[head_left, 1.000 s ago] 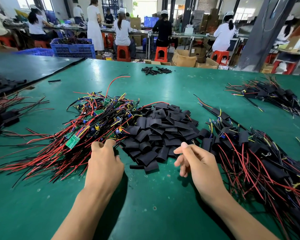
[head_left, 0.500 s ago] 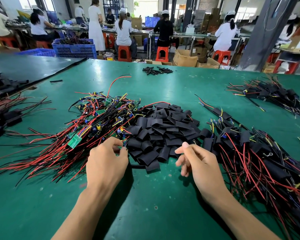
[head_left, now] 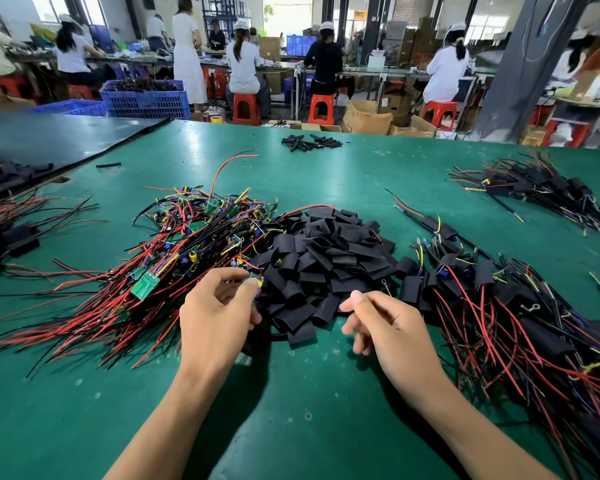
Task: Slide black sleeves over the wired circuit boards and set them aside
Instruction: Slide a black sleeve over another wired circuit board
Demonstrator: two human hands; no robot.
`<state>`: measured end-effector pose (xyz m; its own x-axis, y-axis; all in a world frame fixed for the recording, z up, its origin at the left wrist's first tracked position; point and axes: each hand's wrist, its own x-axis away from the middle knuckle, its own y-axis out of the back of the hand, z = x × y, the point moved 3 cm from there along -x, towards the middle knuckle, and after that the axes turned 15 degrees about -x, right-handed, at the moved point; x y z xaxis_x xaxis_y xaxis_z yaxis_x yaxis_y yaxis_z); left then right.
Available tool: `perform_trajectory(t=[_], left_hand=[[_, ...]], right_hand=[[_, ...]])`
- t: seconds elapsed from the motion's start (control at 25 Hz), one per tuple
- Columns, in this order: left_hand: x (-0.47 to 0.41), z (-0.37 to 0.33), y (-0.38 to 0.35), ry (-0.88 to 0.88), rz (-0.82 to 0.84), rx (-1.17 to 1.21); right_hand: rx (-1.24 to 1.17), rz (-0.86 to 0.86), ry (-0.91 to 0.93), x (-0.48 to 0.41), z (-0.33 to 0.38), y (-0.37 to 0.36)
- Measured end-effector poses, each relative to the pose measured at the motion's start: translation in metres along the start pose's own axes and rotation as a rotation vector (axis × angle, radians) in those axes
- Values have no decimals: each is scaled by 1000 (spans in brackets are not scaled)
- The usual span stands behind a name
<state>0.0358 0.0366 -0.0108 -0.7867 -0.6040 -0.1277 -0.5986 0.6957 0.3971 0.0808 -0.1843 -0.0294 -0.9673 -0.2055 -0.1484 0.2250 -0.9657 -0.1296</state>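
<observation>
left hand (head_left: 219, 313) fingers (head_left: 246, 291) pinch a wired board (head_left: 255, 281) at the tangle's (head_left: 187, 244) near edge, right hand (head_left: 385, 327) hangs loosely curled and empty just short of the black sleeves (head_left: 326, 261), presumably ready to grab one

Large factory workshop. A green worktop (head_left: 291, 410) fills the foreground, and a darker worktop (head_left: 49, 133) meets it at far left. Beyond, people (head_left: 245, 64) in white caps sit on red stools (head_left: 246, 109) at long benches (head_left: 361, 72). Blue plastic crates (head_left: 146, 98) and open cardboard boxes (head_left: 368, 117) stand on the floor. A grey pillar (head_left: 520, 71) rises at right. Daylight comes through rear windows (head_left: 485, 15).
</observation>
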Motion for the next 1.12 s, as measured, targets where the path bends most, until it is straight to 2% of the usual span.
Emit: perform_trajectory(t=[0.2, 0.36, 0.44, 0.52, 0.72, 0.84, 0.92, 1.0, 1.12], left_hand=[[-3, -5, -5, 247, 194, 623], [-4, -7, -6, 457, 443, 886], [-2, -8, -9, 499, 534, 867], [4, -8, -14, 473, 592, 702], [18, -8, -28, 299, 686, 399], [21, -9, -32, 201, 682, 339], [22, -8, -35, 207, 658, 338], [21, -6, -35, 246, 618, 357], [17, -4, -33, 269, 565, 401]], right_hand=[[0, 3, -1, 1, 1, 0], [6, 7, -1, 1, 2, 0], [6, 14, 13, 1, 4, -1], [-27, 52, 31, 4, 8, -4], [126, 304, 108, 12, 7, -9], [83, 254, 31, 12, 4, -13], [-26, 131, -18, 7, 5, -13], [-258, 33, -85, 0, 7, -10], [-627, -13, -196, -6, 16, -5]])
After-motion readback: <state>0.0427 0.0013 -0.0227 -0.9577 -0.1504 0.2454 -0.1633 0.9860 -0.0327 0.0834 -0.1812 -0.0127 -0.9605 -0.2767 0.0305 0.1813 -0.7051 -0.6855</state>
